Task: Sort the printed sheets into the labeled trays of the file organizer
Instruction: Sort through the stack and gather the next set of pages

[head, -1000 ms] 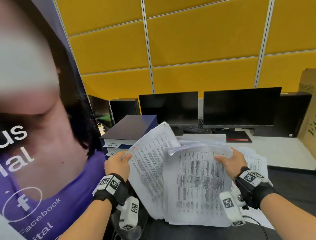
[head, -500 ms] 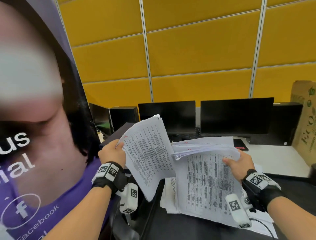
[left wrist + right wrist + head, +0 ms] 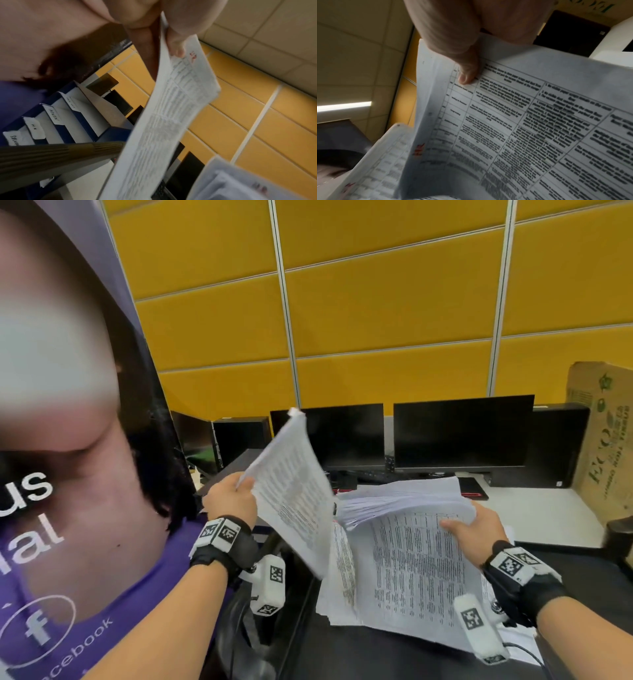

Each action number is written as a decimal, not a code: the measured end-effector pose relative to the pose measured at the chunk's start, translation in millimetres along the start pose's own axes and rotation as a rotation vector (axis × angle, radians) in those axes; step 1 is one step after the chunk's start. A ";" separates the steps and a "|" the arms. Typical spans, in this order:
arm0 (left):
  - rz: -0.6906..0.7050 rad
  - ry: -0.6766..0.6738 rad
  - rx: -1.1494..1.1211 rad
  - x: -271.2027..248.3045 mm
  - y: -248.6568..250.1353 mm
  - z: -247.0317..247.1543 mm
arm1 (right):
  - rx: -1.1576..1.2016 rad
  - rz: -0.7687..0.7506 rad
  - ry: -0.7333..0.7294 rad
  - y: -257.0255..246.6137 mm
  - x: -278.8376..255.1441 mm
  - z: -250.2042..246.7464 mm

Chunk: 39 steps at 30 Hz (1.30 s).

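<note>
White printed paper in both hands. Left hand pinches one sheet by its top corner, thumb on the printed face and fingers behind, so it hangs free and tilted with the red handwritten mark by the thumb readable; probably that mark decides the tray. Right hand grips the stack at its right edge, thumb pressed on the exposed page and the upper sheets curled back over it, likely to keep the next page open for reading. More loose pages lie under the stack on the dark desk. File organizer sits low and left of the sheet: blue, stepped trays with white handwritten tabs, seen only from the left wrist camera. Head view has it almost wholly hidden behind the left hand and sheet. Tab writing is mostly unreadable; one looks like "HR". Red mark on the sheet is blurred, can't read it. Right fingers behind the stack not visible. Banner blocks everything left of the desk.
</note>
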<state>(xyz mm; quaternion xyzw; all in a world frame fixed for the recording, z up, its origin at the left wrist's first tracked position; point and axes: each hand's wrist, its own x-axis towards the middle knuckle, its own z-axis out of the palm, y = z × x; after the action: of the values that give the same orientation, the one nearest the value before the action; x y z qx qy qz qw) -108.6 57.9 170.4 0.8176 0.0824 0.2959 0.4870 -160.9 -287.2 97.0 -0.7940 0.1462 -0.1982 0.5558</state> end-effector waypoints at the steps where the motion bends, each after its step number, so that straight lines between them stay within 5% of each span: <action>1: 0.024 -0.040 -0.032 -3.3 -0.3 3.5 | -0.003 -0.024 -0.020 -3.4 -1.5 0.7; 8: 0.062 -0.551 -0.185 -35.0 -3.6 43.2 | -0.017 -0.082 -0.153 -19.1 -6.6 20.6; 13: 0.051 -0.615 -0.160 -51.8 -16.8 49.0 | 0.014 -0.041 -0.167 -14.5 -16.4 20.6; 18: -0.374 -0.816 -0.442 -55.1 -22.2 56.2 | 0.090 0.018 -0.027 -4.2 -7.1 20.5; 22: -0.103 -0.930 -0.321 -61.2 -34.6 66.3 | 0.148 0.059 0.024 2.8 -4.5 26.8; 27: 0.234 -0.679 -0.277 -65.5 -39.2 78.9 | 0.208 -0.001 0.043 -4.0 -13.7 34.9; 31: 0.132 -0.429 -0.472 -83.6 -34.7 80.3 | 0.250 -0.104 0.005 -12.4 -21.4 44.5; 35: 0.002 -0.374 -0.460 -92.7 -54.0 85.1 | 0.032 -0.053 -0.137 -3.1 -28.1 62.6; 39: 0.003 -0.313 -0.421 -87.3 -50.1 82.7 | 0.128 -0.023 -0.164 -9.8 -26.1 56.4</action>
<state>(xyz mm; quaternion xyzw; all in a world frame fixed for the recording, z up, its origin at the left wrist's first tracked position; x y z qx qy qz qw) -125.1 -15.2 63.8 0.7341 -0.0585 0.1770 0.6529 -156.9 -225.6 85.1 -0.7720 0.0782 -0.1479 0.6132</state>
